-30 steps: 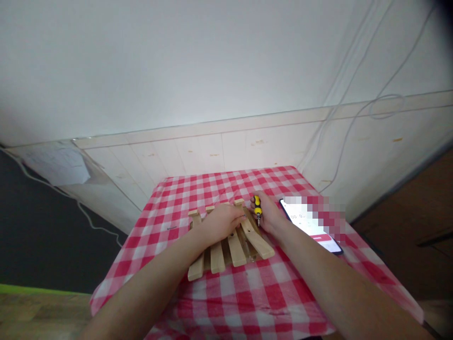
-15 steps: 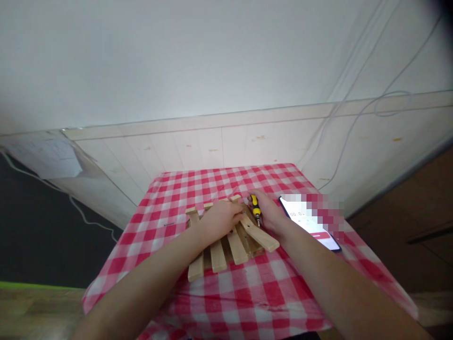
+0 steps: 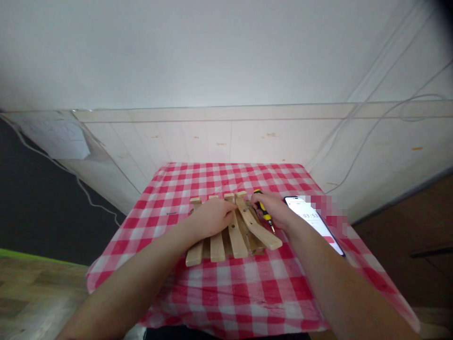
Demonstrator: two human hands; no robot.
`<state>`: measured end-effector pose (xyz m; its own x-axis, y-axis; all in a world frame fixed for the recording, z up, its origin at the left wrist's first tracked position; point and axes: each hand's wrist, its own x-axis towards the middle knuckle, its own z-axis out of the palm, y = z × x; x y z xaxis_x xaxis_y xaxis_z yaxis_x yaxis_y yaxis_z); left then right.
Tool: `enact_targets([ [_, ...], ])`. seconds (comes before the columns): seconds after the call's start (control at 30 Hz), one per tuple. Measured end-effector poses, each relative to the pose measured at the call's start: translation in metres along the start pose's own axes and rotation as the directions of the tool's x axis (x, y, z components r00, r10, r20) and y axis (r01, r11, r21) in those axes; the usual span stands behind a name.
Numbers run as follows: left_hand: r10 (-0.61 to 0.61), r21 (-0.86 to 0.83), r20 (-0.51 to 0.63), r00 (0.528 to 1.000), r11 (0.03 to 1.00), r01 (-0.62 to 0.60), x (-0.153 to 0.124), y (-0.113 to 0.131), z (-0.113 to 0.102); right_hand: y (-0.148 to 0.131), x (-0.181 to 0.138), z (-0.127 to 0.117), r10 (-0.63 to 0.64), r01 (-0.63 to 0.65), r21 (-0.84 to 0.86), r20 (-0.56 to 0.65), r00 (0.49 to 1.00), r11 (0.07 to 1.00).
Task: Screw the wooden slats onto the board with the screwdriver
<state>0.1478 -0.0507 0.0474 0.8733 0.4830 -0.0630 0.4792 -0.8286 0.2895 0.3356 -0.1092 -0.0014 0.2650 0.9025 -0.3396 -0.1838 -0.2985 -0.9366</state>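
Several pale wooden slats [image 3: 216, 248] lie side by side over a rougher wooden base [image 3: 257, 249], with dark holes showing in some of them. My left hand [image 3: 211, 218] rests over the middle slats, its fingers curled and closed against one. At the right, a bent slat [image 3: 261, 232] lies at an angle to the others. A small metal screw [image 3: 247, 208] shows near its far end, beside my right fingertips. A yellow and black screwdriver [image 3: 264, 213] is gripped in my right hand [image 3: 275, 208], its tip pointing down and toward me.
A phone [image 3: 320, 231] with a lit timer screen lies right of my right hand. Another small metal piece [image 3: 171, 213] sits on the red checked tablecloth [image 3: 159, 245] at left. A panelled wall [image 3: 198, 141] stands behind the table, with cables [image 3: 357, 151] hanging at right.
My left hand has drawn back left from the bent slat onto the middle slats. My right hand has shifted, tilting the screwdriver more. The camera view has turned slightly.
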Motion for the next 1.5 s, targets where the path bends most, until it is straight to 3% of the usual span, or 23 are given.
enact_targets([
  [0.1,0.060,-0.018,-0.002,0.998,0.998,-0.060,0.003,-0.005,0.005,-0.002,-0.002,-0.005,-0.005,0.010,-0.072,0.065,0.998,0.997],
  [0.33,0.052,-0.014,0.000,0.999,0.999,-0.052,0.002,-0.006,0.007,-0.010,-0.008,-0.010,0.053,-0.024,-0.185,0.154,0.987,0.983],
  [0.53,0.053,0.004,0.009,0.999,0.999,-0.053,0.002,-0.005,0.008,-0.010,-0.009,-0.011,-0.087,0.141,-0.244,0.219,0.972,0.960],
  [0.63,0.032,0.011,-0.002,0.999,0.999,-0.032,0.002,-0.004,0.008,-0.012,-0.011,-0.008,-0.140,0.187,-0.243,0.197,0.970,0.952],
  [0.77,0.049,-0.010,0.002,0.999,0.999,-0.049,0.003,-0.005,0.007,-0.014,-0.012,-0.006,-0.120,0.158,-0.255,0.158,0.980,0.954],
  [1.03,0.050,-0.052,0.029,0.998,0.998,-0.048,0.002,-0.003,0.003,-0.007,-0.005,-0.015,-0.113,0.227,-0.438,0.272,0.956,0.870],
  [1.27,0.041,0.006,0.013,0.999,0.999,-0.041,0.002,0.000,0.005,-0.011,-0.010,-0.013,-0.099,0.220,-0.419,0.292,0.951,0.881],
  [1.5,0.044,-0.038,0.009,0.999,0.998,-0.044,0.003,-0.003,0.007,-0.013,-0.012,-0.010,-0.111,0.223,-0.417,0.276,0.955,0.881],
])
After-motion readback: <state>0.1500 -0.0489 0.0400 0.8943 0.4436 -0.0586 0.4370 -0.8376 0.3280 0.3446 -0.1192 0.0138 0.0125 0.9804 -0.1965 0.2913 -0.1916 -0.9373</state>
